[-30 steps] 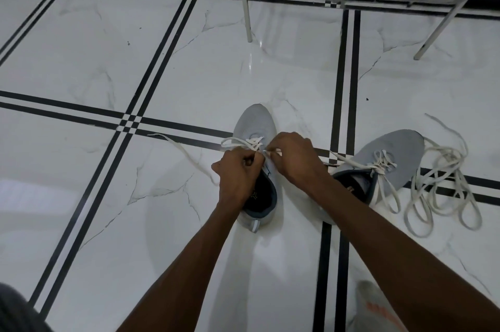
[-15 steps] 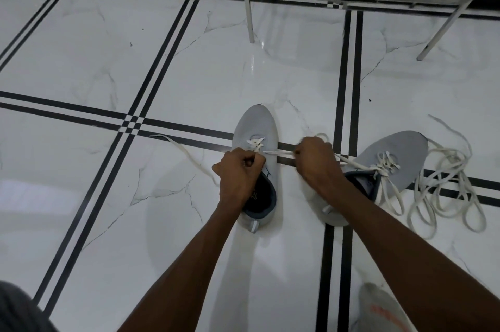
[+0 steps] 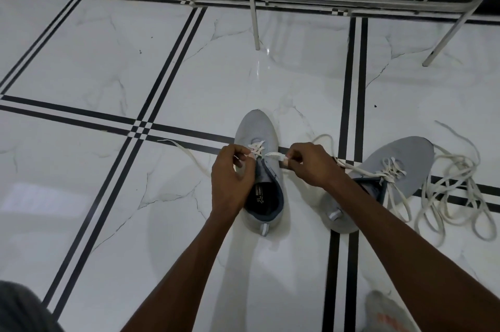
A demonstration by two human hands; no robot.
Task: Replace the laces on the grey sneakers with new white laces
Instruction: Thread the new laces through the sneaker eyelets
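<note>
Head view: grey sneaker [image 3: 257,129] (half-laced), both hands [image 3: 232,172] [image 3: 311,164] pinching its white lace [image 3: 273,154].

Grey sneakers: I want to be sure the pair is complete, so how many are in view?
2. One grey sneaker stands on the floor tiles between the left hand and the right hand; the other grey sneaker lies to its right, beside the loose lace pile.

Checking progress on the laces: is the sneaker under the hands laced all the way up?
No, the sneaker has white lace only across its lowest eyelets near the toe.
</note>
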